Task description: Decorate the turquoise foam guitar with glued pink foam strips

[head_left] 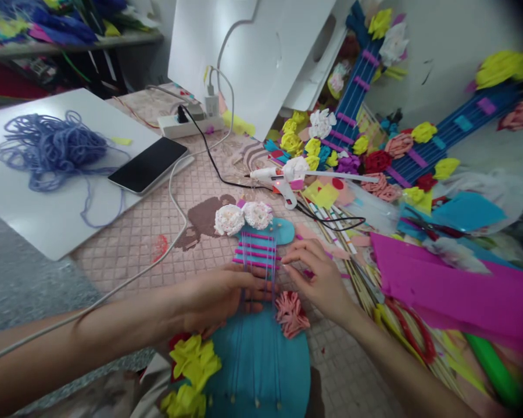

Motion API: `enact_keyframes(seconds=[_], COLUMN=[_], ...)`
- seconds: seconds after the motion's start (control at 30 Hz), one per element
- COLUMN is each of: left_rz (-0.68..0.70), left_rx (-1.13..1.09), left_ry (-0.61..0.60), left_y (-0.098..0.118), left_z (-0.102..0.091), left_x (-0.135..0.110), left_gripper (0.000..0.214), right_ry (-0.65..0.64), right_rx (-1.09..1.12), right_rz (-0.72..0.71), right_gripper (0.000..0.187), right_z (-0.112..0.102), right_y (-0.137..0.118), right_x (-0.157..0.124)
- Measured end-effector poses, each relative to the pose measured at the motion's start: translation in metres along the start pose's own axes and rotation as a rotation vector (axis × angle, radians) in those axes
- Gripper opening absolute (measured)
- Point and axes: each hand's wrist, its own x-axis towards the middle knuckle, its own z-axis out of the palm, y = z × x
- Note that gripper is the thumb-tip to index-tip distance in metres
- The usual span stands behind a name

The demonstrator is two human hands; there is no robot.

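A blue craft guitar made of flat sheet lies before me, with purple-blue yarn strings along it and pink strips across its neck. My left hand reaches over the neck from the left, its fingers stretched out flat among the strings. To the right of the neck, my right hand has thumb and index fingertip close together in a pinch near the strip ends. What sits between those fingertips is too small to name. White paper flowers, a salmon flower and yellow flowers decorate the guitar.
A glue gun lies beyond the guitar's head. Left are a phone and tangled yarn on a white board. A charging cable crosses above my left forearm. Magenta paper, scissors and two finished guitars stand right.
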Motion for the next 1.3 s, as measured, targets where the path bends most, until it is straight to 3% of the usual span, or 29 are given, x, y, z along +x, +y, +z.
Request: enact_keyframes(seconds=[0.4, 0.6, 0.8, 1.1, 1.3], left_rz=[-0.001, 0.007, 0.004, 0.000, 0.007], left_rx=[0.002, -0.017, 0.014, 0.030, 0.006], left_ry=[-0.025, -0.011, -0.016, -0.008, -0.024], left_y=[-0.001, 0.000, 0.001, 0.001, 0.000], left_z=[-0.001, 0.000, 0.000, 0.000, 0.000], left_x=[0.000, 0.001, 0.001, -0.001, 0.000], left_gripper=[0.020, 0.018, 0.020, 0.022, 0.021], right_ry=[0.033, -0.051, 0.012, 0.078, -0.031], right_rx=[0.001, 0.007, 0.088, 0.041, 0.091], right_rz=[-0.103, -0.189, -0.159, -0.153, -0.113], right_gripper=[0.014, 0.024, 0.024, 0.023, 0.032], right_z=[0.003, 0.004, 0.000, 0.001, -0.002], right_y=[0.000, 0.002, 0.002, 0.003, -0.001], right_x=[-0.002, -0.005, -0.007, -0.010, -0.011])
